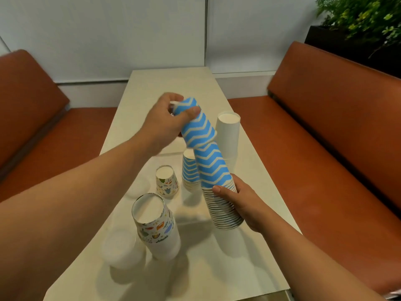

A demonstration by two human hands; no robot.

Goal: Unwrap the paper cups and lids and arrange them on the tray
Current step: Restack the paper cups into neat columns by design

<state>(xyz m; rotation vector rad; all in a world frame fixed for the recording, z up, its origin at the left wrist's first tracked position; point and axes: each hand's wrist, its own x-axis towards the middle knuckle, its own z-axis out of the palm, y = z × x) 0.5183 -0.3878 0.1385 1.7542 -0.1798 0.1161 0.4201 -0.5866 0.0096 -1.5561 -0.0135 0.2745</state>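
Room: a booth with a pale wall, orange-brown benches (338, 118) at 3 and 9 o'clock, and a green plant (360, 16) at 1 o'clock.
Surface: a long cream table (249, 268) runs from 6 toward 12 o'clock; no tray can be made out on it.
Head view, held thing: a long stack of blue zigzag cups (208, 153) is held above the middle of the table.
Left hand: the left hand (165, 122) grips the top cups at 11 o'clock, thumb across the pattern.
Right hand: the right hand (240, 198) curls round the lower part of the stack, where the rolled rims bunch together.
Long axis: the stack slants from 5 o'clock up to 11 o'clock, closed bases uppermost, rims downward; it kinks midway where the upper section tilts off.
On the table: a short blue zigzag stack (189, 170) just behind the held one, a white cup stack (227, 131) at 1 o'clock, a small patterned cup (166, 181), a nearer patterned cup stack (155, 222) and a blurred white lid stack (121, 248) at 7 o'clock.
Step, as I judge it: splitting the long stack into shorter piles.
Next move calls for: a clean pull of the upper section along the axis while the right hand steadies the rest, then setting it down rim-first.
Wrapping: too blurred to tell whether any film remains.
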